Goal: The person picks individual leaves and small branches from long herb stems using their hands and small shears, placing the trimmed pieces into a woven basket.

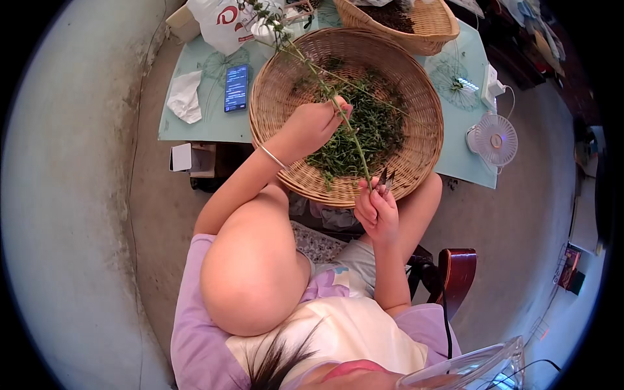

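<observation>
My left hand [317, 124], with a bangle at the wrist, pinches a long green plant stem [360, 144] about midway. The stem slants over a round wicker basket [424, 97], its bushy tip beyond the far left rim. My right hand [378, 209] grips the stem's lower end at the near rim. Two dark pointed blades [386, 178], apart at the tips, stick up from the same hand; their handles are hidden in the palm. Cut green sprigs [365, 126] heap inside the basket. A thinner side stem [378, 95] crosses above them.
The basket leans over the near edge of a glass-topped table [209, 129]. On it lie a phone [236, 87], crumpled tissue [185, 97] and a plastic bag [219, 24]. Another wicker basket [434, 27] stands behind. A small fan [495, 140] and power strip [490, 87] are at right.
</observation>
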`<state>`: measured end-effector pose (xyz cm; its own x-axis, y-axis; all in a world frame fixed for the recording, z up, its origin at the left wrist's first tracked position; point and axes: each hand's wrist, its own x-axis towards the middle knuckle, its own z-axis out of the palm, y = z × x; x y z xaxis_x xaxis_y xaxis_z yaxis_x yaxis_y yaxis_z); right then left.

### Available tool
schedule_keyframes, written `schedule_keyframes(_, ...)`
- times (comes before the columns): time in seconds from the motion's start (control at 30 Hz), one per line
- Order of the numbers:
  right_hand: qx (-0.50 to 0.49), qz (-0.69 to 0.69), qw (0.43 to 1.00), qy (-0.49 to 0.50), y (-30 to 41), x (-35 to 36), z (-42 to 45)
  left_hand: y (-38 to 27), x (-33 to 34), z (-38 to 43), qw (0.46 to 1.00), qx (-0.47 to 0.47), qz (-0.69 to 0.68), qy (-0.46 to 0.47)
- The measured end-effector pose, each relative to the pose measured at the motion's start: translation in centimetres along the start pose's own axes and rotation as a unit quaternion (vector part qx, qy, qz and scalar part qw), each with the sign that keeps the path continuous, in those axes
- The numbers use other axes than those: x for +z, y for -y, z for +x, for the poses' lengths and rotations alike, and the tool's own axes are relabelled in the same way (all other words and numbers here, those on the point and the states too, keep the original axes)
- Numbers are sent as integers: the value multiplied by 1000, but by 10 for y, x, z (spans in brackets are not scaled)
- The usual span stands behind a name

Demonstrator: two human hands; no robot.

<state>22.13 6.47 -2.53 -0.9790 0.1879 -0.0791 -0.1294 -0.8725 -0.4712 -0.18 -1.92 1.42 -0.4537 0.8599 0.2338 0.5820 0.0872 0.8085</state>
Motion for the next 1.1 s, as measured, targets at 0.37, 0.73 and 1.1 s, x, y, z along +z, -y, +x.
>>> schedule_keyframes(0.37,-50,-27,998,-21,2,8,7,-9,20,-5,958,78,195,197)
schedule_keyframes(0.73,-75,-218,972,-48,21,-15,-9,-17,-24,3,934,-67,-348,-38)
schedule_keyframes(1.1,-90,-263,956,-94,14,-11,-4,-2,-17,-5,979,84,155,-99)
